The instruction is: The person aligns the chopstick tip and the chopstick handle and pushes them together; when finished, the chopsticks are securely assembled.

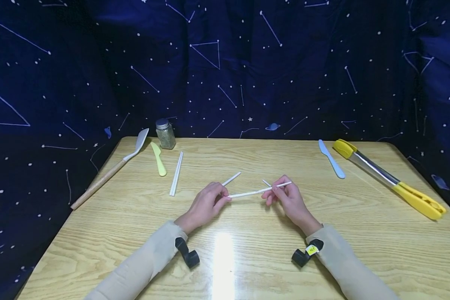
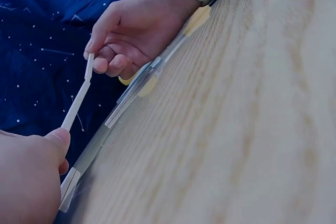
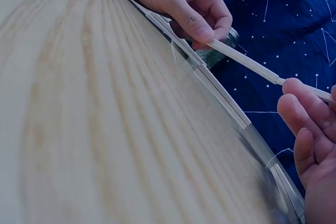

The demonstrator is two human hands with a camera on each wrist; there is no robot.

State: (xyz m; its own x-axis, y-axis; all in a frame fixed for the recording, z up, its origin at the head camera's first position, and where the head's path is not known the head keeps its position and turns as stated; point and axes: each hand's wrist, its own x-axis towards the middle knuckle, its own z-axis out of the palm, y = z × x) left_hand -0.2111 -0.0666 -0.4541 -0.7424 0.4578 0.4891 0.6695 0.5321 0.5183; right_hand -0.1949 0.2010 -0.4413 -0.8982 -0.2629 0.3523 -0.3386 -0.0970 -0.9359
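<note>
A slim white chopstick [image 1: 243, 194] spans the space between both hands, with a stepped kink near its middle. At its left end my left hand [image 1: 206, 204] pinches it between thumb and fingers. My right hand [image 1: 290, 204] holds the other part, whose tip sticks out past the thumb. In the left wrist view the kinked chopstick [image 2: 77, 102] slants up to the right hand [image 2: 137, 27]. The right wrist view shows a narrow step in the chopstick [image 3: 247, 62] close to the right fingertips. Behind the hands, two more white stick ends [image 1: 232, 178] show, partly hidden by the fingers.
To the left are a wooden-handled spatula [image 1: 105, 179], a yellow-green knife [image 1: 158, 160], a pair of white chopsticks [image 1: 176, 174] and a jar of dried herbs [image 1: 166, 135]. A blue knife [image 1: 331, 158] and yellow-ended tongs [image 1: 375, 168] lie right. A dark starry curtain [image 1: 225, 104] hangs behind the table.
</note>
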